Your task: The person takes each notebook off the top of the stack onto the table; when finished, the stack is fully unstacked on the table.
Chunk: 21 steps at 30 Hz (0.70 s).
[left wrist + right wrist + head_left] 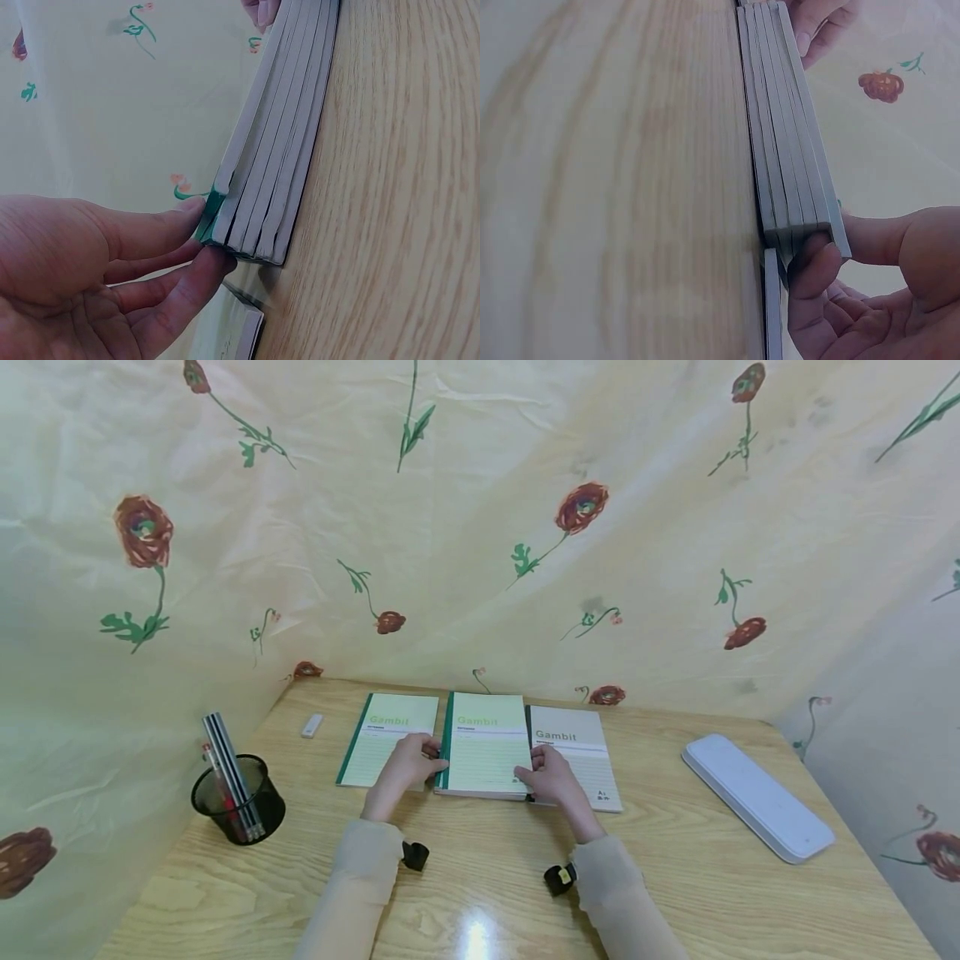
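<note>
A stack of several notebooks [487, 752] with pale green covers and dark green spines lies at the middle back of the table. Its top notebook [821, 165] sits shifted sideways and overhangs the stack on the right. My left hand [407, 766] is at the spine side, thumb [161, 232] on the top notebook's green spine and fingers curled just below. With thumb and curled fingers, my right hand [553, 774] pinches the overhanging edge. Beside the stack lie another green notebook [393, 739] on the left and a grey-white notebook [592, 768] on the right.
A black mesh pen cup [273, 802] with several pencils stands at the left. Near the back left lies a small white eraser-like block [312, 725]. A long white case [757, 797] rests at the right. Flowered cloth [480, 527] hangs behind the table.
</note>
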Each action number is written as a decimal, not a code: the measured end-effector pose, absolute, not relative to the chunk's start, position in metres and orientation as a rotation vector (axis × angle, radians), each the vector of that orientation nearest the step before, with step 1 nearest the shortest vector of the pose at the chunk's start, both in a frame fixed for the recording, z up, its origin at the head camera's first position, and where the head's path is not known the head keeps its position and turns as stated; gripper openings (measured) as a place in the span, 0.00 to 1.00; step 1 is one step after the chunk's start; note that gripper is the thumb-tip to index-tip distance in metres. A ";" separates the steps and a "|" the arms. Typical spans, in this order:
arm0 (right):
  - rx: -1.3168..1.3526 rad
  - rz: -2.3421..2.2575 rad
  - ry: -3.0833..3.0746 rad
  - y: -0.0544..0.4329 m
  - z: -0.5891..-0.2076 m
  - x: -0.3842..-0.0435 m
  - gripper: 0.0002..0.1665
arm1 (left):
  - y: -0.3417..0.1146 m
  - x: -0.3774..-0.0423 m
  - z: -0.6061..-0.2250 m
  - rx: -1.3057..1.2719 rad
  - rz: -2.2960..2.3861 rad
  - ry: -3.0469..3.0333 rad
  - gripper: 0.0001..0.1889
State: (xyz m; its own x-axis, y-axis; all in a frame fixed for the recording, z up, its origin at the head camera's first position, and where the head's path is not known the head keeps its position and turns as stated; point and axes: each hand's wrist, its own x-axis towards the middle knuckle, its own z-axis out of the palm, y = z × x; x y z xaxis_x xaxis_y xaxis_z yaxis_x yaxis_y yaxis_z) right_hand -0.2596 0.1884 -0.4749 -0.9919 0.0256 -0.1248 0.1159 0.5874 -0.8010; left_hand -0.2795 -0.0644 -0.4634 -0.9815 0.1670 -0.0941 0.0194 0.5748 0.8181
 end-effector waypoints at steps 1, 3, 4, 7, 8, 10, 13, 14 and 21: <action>0.129 -1.383 2.703 0.189 -0.475 -0.260 0.25 | -0.064 -0.279 -0.463 0.158 1.370 2.643 0.16; 0.138 -1.390 2.694 0.190 -0.474 -0.260 0.25 | -0.064 -0.279 -0.463 0.159 1.370 2.642 0.16; 0.137 -1.386 2.697 0.190 -0.474 -0.260 0.25 | -0.064 -0.280 -0.463 0.154 1.374 2.639 0.16; 0.139 -1.380 2.702 0.192 -0.474 -0.261 0.24 | -0.064 -0.280 -0.463 0.153 1.381 2.630 0.16; 0.138 -1.377 2.703 0.192 -0.474 -0.261 0.24 | -0.064 -0.280 -0.464 0.153 1.383 2.627 0.16; 0.136 -1.367 2.711 0.193 -0.473 -0.261 0.25 | -0.065 -0.280 -0.464 0.157 1.384 2.627 0.16; 0.147 -1.363 2.711 0.196 -0.472 -0.261 0.26 | -0.065 -0.280 -0.464 0.163 1.378 2.634 0.16; 0.145 -1.364 2.709 0.196 -0.471 -0.261 0.26 | -0.065 -0.279 -0.464 0.165 1.376 2.636 0.16; 0.153 -1.370 2.689 0.204 -0.468 -0.261 0.26 | -0.064 -0.279 -0.464 0.173 1.385 2.634 0.15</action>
